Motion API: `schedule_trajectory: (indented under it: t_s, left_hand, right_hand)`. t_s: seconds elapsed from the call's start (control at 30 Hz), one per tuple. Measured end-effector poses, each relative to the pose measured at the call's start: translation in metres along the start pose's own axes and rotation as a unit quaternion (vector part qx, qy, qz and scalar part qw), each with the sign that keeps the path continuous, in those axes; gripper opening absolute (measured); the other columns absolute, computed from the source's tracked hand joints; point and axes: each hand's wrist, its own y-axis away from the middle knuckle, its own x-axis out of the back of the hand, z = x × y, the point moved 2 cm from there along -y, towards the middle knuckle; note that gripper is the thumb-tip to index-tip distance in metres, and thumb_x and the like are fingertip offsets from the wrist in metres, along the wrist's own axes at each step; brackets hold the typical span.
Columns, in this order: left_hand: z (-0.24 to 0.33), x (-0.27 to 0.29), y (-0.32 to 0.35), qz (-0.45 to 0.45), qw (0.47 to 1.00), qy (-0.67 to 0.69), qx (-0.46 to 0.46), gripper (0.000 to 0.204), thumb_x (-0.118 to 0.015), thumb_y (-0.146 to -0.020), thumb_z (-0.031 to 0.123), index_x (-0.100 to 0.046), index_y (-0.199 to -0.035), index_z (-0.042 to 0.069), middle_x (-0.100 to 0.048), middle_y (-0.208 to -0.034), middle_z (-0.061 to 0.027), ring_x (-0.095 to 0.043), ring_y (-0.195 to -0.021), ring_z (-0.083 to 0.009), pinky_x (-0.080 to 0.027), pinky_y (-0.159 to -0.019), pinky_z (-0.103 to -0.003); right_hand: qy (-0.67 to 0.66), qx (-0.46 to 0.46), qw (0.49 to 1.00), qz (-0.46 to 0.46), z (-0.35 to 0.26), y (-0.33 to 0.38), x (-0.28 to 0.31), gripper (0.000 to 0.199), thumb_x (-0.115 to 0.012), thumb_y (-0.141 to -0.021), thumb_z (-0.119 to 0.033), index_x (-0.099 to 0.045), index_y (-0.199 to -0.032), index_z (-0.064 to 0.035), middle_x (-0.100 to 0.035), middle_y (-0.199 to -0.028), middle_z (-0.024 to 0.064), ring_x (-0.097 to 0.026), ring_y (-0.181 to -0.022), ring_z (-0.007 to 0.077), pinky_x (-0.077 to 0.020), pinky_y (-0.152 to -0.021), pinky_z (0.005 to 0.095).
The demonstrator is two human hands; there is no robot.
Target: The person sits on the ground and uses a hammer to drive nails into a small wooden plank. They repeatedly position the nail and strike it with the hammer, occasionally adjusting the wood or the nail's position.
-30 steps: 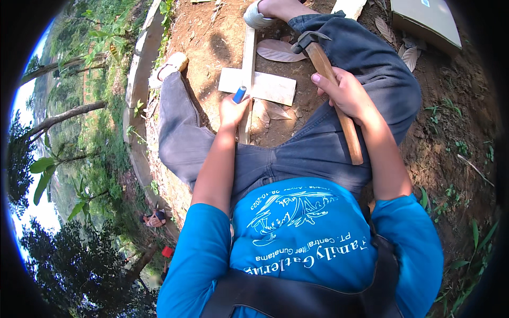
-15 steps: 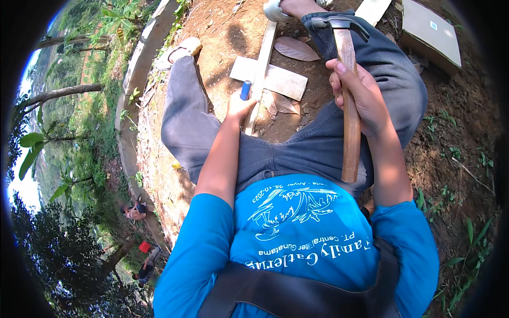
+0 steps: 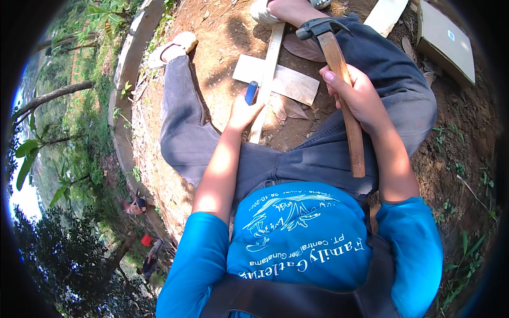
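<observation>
My right hand [image 3: 356,94] grips the wooden handle of a claw hammer [image 3: 342,95], its dark metal head up near my right knee. My left hand [image 3: 244,111] holds a small blue cylindrical tool [image 3: 251,91] upright against a long thin wooden slat [image 3: 269,74]. That slat lies crosswise over a flat pale board [image 3: 289,82] on the bare soil between my legs. I sit on the ground in grey trousers and a blue shirt.
A pale plank end [image 3: 386,15] and a flat cardboard-coloured box [image 3: 444,40] lie at the upper right. A curved concrete kerb [image 3: 124,79] borders the soil at left, with a grassy slope, trees and distant people [image 3: 139,204] below it.
My right hand has swung the hammer more upright, its head now higher near my knee. My left hand stays on the slat with the blue tool. The view has tilted slightly.
</observation>
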Motion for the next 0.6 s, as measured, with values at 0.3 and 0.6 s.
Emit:
schedule_trajectory:
  t_s: [0.3,0.6]
  left_hand:
    - [0.125,0.030,-0.023,0.070,0.947,0.310,-0.047,0.023,-0.065,-0.097,0.021,-0.061,-0.104,0.000,-0.062,-0.088,-0.0065,-0.063,-0.083,-0.0153,-0.054,-0.081,-0.032]
    - [0.146,0.021,-0.039,0.044,0.958,0.256,-0.122,0.021,-0.064,-0.098,0.022,-0.058,-0.100,0.002,-0.060,-0.082,-0.0034,-0.064,-0.075,-0.0133,-0.057,-0.076,-0.032]
  right_hand:
    - [-0.003,-0.019,1.000,0.009,0.004,-0.013,-0.001,0.040,-0.065,-0.095,-0.041,-0.060,-0.106,-0.0032,-0.056,-0.078,-0.0019,-0.051,-0.065,0.0046,-0.0436,-0.057,0.0217]
    - [0.042,-0.026,0.999,-0.002,0.014,-0.017,0.004,0.037,-0.067,-0.094,-0.040,-0.061,-0.098,-0.0039,-0.053,-0.075,-0.0038,-0.047,-0.066,0.0038,-0.0400,-0.058,0.0229]
